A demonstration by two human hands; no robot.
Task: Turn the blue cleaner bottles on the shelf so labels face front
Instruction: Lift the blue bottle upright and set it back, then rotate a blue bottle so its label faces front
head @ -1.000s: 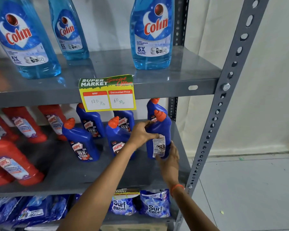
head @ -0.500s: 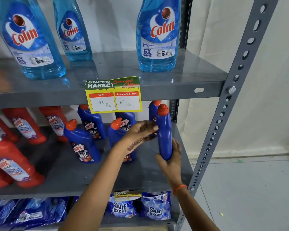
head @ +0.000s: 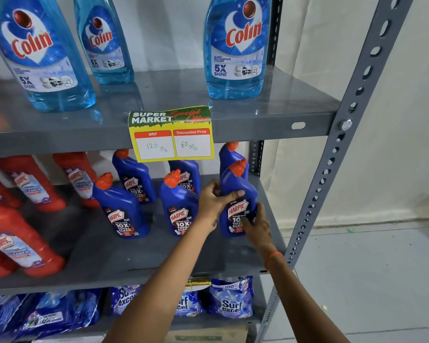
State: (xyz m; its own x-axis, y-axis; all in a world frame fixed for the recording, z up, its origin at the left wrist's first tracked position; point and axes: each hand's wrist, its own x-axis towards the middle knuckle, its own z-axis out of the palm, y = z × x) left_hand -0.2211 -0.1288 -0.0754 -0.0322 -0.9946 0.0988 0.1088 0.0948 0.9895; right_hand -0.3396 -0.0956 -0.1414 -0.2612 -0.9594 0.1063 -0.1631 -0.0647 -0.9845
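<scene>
Several dark blue Harpic bottles with orange caps stand on the middle shelf (head: 109,258). The rightmost front bottle (head: 237,191) stands upright with its front label toward me. My left hand (head: 214,201) grips its left side at the waist, thumb across the front. My right hand (head: 256,226) holds its lower right side, fingers over part of the label. Two other front bottles (head: 123,214) (head: 178,214) and two behind (head: 134,179) (head: 187,174) show their labels. A sixth bottle (head: 229,154) stands behind the held one, its label hidden.
Red Harpic bottles (head: 22,246) fill the shelf's left. Pale blue Colin bottles (head: 235,45) stand on the shelf above, a yellow price tag (head: 171,134) hanging from its edge. Surf Excel packets (head: 230,298) lie below. The grey upright post (head: 332,157) rises on the right.
The held bottle has been rotated from back label, through side-on, to front label facing me, and now rests upright on the shelf. Both hands stayed on it.
</scene>
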